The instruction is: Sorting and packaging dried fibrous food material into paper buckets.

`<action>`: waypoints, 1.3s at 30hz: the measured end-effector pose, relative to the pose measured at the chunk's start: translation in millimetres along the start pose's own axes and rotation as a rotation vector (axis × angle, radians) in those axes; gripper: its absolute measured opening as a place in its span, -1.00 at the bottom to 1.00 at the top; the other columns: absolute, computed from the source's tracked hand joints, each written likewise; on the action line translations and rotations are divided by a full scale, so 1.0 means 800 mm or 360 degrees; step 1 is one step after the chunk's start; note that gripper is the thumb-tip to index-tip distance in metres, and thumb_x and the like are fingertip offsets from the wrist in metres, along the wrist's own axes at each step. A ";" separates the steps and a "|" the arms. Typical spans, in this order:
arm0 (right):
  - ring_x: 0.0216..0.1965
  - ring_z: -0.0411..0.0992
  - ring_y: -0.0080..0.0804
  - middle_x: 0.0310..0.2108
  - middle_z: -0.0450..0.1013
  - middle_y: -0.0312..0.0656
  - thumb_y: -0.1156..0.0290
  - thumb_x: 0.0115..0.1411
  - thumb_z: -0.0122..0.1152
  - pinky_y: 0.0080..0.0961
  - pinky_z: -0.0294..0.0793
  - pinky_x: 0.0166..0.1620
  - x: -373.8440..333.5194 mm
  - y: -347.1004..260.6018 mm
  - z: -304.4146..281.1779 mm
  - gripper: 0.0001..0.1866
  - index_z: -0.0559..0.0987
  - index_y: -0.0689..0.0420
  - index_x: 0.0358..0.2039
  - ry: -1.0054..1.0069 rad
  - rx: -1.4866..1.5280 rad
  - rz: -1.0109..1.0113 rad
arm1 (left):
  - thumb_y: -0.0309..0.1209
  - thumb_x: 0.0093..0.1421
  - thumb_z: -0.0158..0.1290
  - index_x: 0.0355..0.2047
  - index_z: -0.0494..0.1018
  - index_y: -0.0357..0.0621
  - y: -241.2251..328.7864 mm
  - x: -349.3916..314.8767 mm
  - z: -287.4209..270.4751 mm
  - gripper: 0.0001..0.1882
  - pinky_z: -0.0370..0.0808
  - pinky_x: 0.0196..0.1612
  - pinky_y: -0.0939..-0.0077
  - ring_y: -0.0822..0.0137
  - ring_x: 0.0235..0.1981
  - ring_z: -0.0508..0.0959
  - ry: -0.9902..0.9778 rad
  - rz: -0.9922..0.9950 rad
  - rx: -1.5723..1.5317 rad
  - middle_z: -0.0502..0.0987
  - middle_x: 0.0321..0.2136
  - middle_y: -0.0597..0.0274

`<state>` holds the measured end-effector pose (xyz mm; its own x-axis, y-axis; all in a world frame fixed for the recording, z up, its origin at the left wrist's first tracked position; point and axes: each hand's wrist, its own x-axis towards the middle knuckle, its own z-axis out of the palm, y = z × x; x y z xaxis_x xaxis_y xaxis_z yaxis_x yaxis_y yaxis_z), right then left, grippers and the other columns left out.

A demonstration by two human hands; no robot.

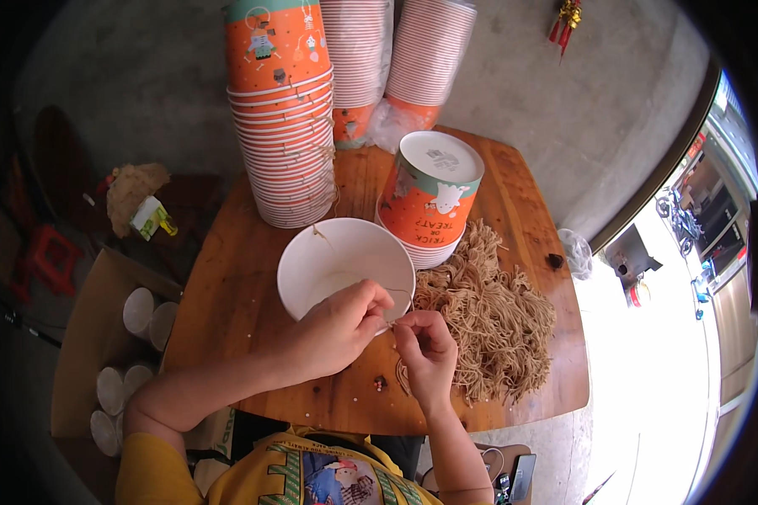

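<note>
A round paper bucket (316,273), white inside, lies tipped toward me near the front of the wooden table. A thin tan cord (393,291) loops by its right rim, and another piece of cord hangs at its far rim. My left hand (341,326) is closed in a pinch on the cord at the near right rim. Right beside it, my right hand (429,349) pinches the same cord between thumb and forefinger. The fingertips of both hands almost meet, and they hide the cord's end.
A heap of tan cords (501,324) lies to the right. Behind the bucket stand a short stack of upside-down orange buckets (425,206) and a tall corded stack (286,168). More wrapped stacks (429,55) stand at the back. A cardboard box (80,337) holds white-bottomed containers at left.
</note>
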<state>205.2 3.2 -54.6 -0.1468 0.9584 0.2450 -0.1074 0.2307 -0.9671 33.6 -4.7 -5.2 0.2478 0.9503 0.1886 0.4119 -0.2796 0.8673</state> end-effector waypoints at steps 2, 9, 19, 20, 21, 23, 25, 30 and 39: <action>-0.53 0.29 -0.79 -0.50 0.41 -0.43 0.60 0.24 0.11 -0.81 0.27 -0.45 -0.002 0.001 -0.002 -0.93 0.49 0.19 -0.25 -0.0015 -0.0052 -0.0033 | -0.60 0.25 -0.03 -0.16 0.32 -0.27 -0.001 0.000 0.002 -0.84 0.49 -0.24 0.46 0.38 -0.33 0.51 0.0052 0.0140 0.0129 0.46 -0.35 0.19; -0.58 0.30 -0.77 -0.53 0.40 -0.40 0.56 0.27 0.10 -0.78 0.26 -0.53 -0.007 0.002 -0.004 -0.93 0.45 0.17 -0.24 -0.0015 0.0091 0.0053 | -0.58 0.20 0.00 -0.29 0.37 -0.26 0.003 0.001 0.007 -0.93 0.47 -0.26 0.36 0.17 -0.33 0.52 0.0144 0.0268 0.0334 0.45 -0.32 0.10; -0.52 0.34 -0.73 -0.49 0.41 -0.36 0.58 0.26 0.09 -0.77 0.32 -0.45 -0.009 0.016 -0.013 -0.94 0.44 0.18 -0.26 -0.0024 -0.0215 -0.0275 | -0.57 0.21 0.00 -0.33 0.37 -0.28 0.006 0.002 0.008 -0.96 0.47 -0.25 0.37 0.19 -0.34 0.52 0.0150 0.0180 0.0245 0.46 -0.36 0.10; -0.51 0.34 -0.73 -0.49 0.41 -0.36 0.59 0.25 0.08 -0.76 0.32 -0.44 -0.010 0.016 -0.014 -0.93 0.45 0.19 -0.25 -0.0019 -0.0242 -0.0311 | -0.57 0.21 0.00 -0.33 0.37 -0.28 0.006 0.003 0.008 -0.96 0.47 -0.25 0.37 0.19 -0.34 0.52 0.0148 0.0183 0.0244 0.46 -0.36 0.10; -0.51 0.34 -0.73 -0.49 0.41 -0.36 0.59 0.25 0.08 -0.76 0.32 -0.44 -0.010 0.016 -0.013 -0.93 0.45 0.19 -0.25 -0.0019 -0.0241 -0.0312 | -0.57 0.21 0.00 -0.33 0.37 -0.28 0.005 0.002 0.008 -0.96 0.47 -0.25 0.38 0.20 -0.34 0.52 0.0151 0.0195 0.0234 0.46 -0.36 0.10; -0.51 0.33 -0.72 -0.50 0.40 -0.36 0.62 0.22 0.10 -0.75 0.33 -0.43 -0.011 0.014 -0.012 -0.88 0.46 0.19 -0.23 -0.0018 -0.0144 -0.0207 | -0.57 0.22 0.00 -0.33 0.36 -0.28 0.004 0.002 0.009 -0.96 0.47 -0.25 0.38 0.21 -0.34 0.52 0.0155 0.0208 0.0225 0.46 -0.36 0.10; -0.53 0.31 -0.72 -0.52 0.39 -0.37 0.63 0.19 0.14 -0.75 0.32 -0.45 -0.011 -0.001 -0.007 -0.83 0.46 0.19 -0.20 -0.0015 -0.0247 -0.0263 | -0.56 0.23 0.00 -0.33 0.36 -0.28 0.005 0.002 0.008 -0.96 0.47 -0.25 0.39 0.22 -0.34 0.53 0.0139 0.0180 0.0220 0.47 -0.35 0.10; -0.61 0.34 -0.65 -0.57 0.40 -0.34 0.53 0.09 0.35 -0.66 0.38 -0.52 -0.007 -0.005 -0.002 -0.78 0.53 0.14 -0.24 0.0067 -0.0698 -0.0417 | -0.56 0.21 0.02 -0.33 0.35 -0.28 0.008 0.003 0.009 -0.93 0.47 -0.25 0.31 0.13 -0.32 0.53 0.0142 0.0156 0.0176 0.47 -0.36 0.06; -0.67 0.32 -0.53 -0.63 0.39 -0.28 0.59 0.01 0.35 -0.57 0.33 -0.56 0.002 -0.010 -0.005 -0.82 0.54 0.13 -0.37 0.0085 -0.1108 -0.0852 | -0.57 0.20 0.02 -0.35 0.35 -0.24 0.006 -0.001 0.010 -0.94 0.45 -0.28 0.31 0.12 -0.36 0.51 0.0252 0.0296 0.0354 0.45 -0.39 0.07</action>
<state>209.6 3.8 -46.7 -0.2003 0.6944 0.6911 0.4781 0.6850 -0.5498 42.0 -7.9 -4.7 0.2043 0.8847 0.4190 0.5579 -0.4570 0.6928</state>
